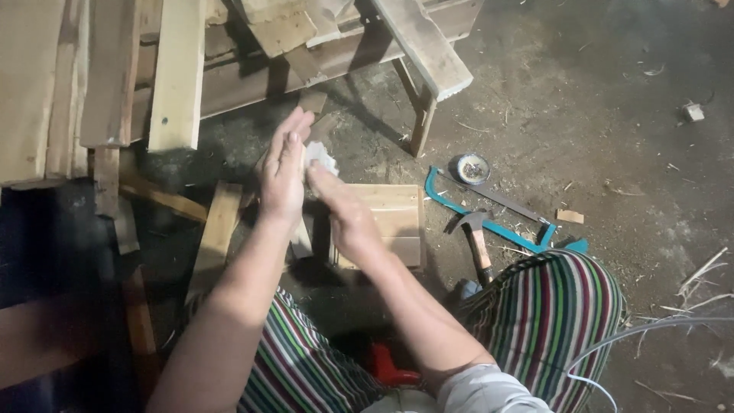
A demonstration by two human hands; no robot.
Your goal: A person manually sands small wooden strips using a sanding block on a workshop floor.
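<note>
My left hand (281, 174) is raised with its fingers straight and together, its palm turned toward my right hand (348, 214). A small crumpled white lump (319, 155) is pressed between the two palms. Both hands hover above a square wooden board (392, 208) that lies on the dirt floor. My knees in striped trousers (550, 306) frame the lower part of the view.
A claw hammer (478, 241) and a teal hacksaw (489, 214) lie right of the board, with a small round tin (470, 168) behind them. Stacked planks and a wooden bench (428, 53) fill the upper left. A red object (386, 367) sits between my legs.
</note>
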